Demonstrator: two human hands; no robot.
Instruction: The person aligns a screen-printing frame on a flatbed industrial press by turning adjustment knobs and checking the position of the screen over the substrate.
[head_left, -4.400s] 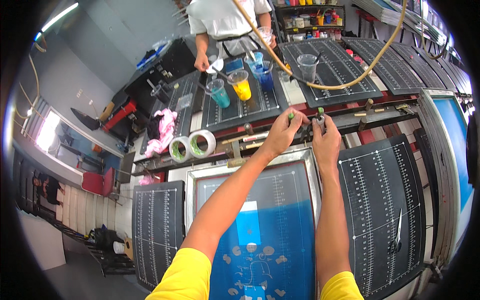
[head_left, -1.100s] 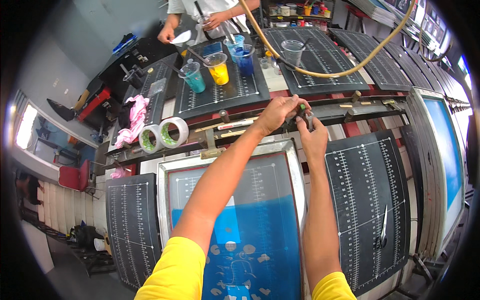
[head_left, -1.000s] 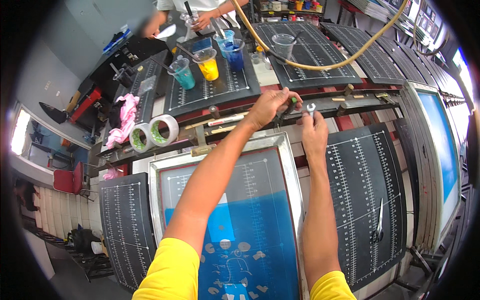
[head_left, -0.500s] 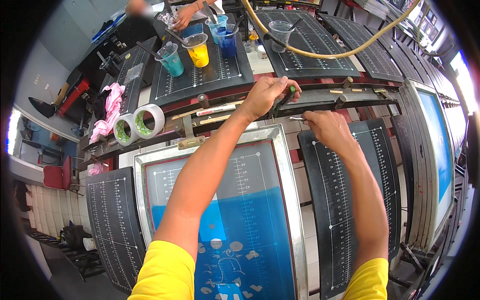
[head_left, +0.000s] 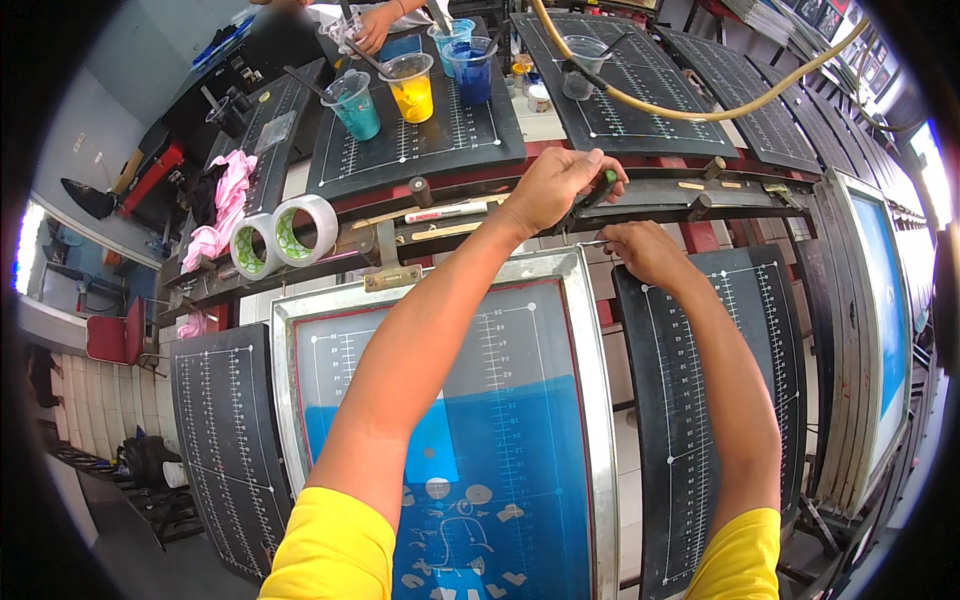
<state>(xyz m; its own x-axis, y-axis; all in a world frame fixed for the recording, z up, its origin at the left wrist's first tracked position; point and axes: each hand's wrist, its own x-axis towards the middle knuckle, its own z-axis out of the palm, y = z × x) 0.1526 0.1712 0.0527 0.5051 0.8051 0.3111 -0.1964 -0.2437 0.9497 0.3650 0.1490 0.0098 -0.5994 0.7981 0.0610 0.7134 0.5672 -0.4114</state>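
The silver-framed printing screen (head_left: 596, 400), with a blue coated mesh, lies in front of me under my left forearm. Near its far right corner, my left hand (head_left: 560, 190) is closed around a dark handle with a green end (head_left: 608, 178). Just right of that corner, my right hand (head_left: 645, 250) pinches a thin metal tool (head_left: 592, 243), whose tip points left toward the frame corner. The fingers hide most of the tool, so its exact kind is unclear. A metal hinge clamp (head_left: 392, 277) sits at the frame's far edge.
Two tape rolls (head_left: 305, 228) and a white marker (head_left: 446, 213) lie on the crossbar. Beyond it stand cups of teal (head_left: 357, 115), yellow (head_left: 412, 98) and dark blue (head_left: 470, 80) ink. A yellowish hose (head_left: 690, 114) hangs overhead. A co-worker's hand (head_left: 375, 28) is at the far side.
The view has shifted a little, and most far things sit slightly farther right. The metal tool's tip is nearer the frame corner. Both hands keep their grips.
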